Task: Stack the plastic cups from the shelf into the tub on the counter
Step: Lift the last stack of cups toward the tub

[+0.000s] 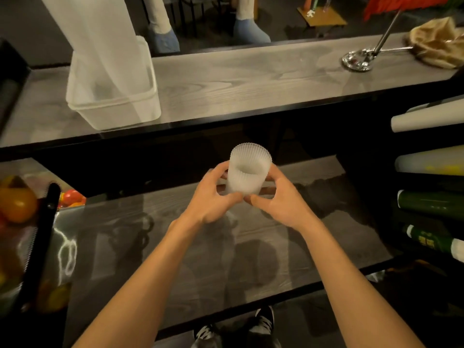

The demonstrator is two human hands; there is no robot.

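"While the item sits in this grip, what hazard goes on the card?" asks the clerk.

"Item: one translucent white ribbed plastic cup, upright, mouth up, pinched at its lower wall between the curled fingers and thumbs of the left hand and right hand. Hazard: thin wall, likely to flex. A hard squeeze could buckle it, and a loose one could drop it to the grey wood-grain shelf below the grip."

"Destination?"

"Clear rectangular plastic tub, up and left of the grip, well apart, on the grey counter. It holds a tall pale column, apparently nested cups, though too blurred to be sure. It leans, so a careless placement on top might tip it."

"Condition of item?"

"Frosted, finely fluted, scalloped rim, empty as far as shows."
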